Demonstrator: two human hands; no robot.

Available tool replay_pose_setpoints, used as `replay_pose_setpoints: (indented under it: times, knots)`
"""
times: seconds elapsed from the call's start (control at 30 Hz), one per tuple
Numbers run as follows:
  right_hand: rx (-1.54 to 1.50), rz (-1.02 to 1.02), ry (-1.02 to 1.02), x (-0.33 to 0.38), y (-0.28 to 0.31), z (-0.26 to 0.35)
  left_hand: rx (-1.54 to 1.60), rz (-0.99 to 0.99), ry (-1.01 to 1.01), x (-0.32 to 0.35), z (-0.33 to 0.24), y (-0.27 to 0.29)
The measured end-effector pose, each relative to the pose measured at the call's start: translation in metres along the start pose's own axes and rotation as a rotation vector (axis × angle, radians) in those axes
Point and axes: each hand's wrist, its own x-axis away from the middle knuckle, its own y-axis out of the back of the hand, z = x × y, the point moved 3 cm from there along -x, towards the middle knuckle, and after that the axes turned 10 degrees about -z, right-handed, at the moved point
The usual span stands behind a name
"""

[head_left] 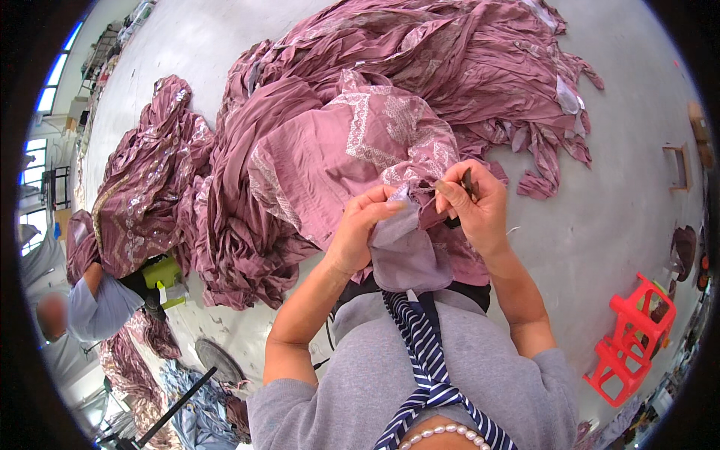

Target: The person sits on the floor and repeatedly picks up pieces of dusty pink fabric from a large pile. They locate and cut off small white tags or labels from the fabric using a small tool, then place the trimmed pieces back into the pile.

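Note:
A mauve garment [319,169] with white lace-like patterning lies across my lap and spreads forward. My left hand [358,231] is closed, thumb over fingers, on a pale greyish-lilac cloth piece [412,259] at its edge; this piece hangs down in front of my waist. Close beside it, my right hand [484,214] is closed too, its thumb and forefinger pinched at a dark mauve fold [429,210]. Tucked in the right hand is a small dark pointed tool [468,184], which looks like thread snips; its far part is hidden by the fingers.
A large heap of mauve garments [420,52] covers the floor ahead, with more [150,180] at left. Another person [97,307] handles mauve cloth there, near a yellow-green object [163,277]. Red plastic stools [630,341] stand at right. A round fan-like disc [217,360] is at lower left.

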Motion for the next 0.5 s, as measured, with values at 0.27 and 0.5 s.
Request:
replay_pose_setpoints:
  times: [0.27,0.5]
  knots:
    - [0.188,-0.109,0.092,-0.009,0.005,-0.004,0.062,-0.002,-0.041,-0.005,0.006,0.003]
    - [0.445,-0.044,0.033,0.024,0.024,0.003,0.161,-0.056,-0.068,-0.013,0.006,0.001]
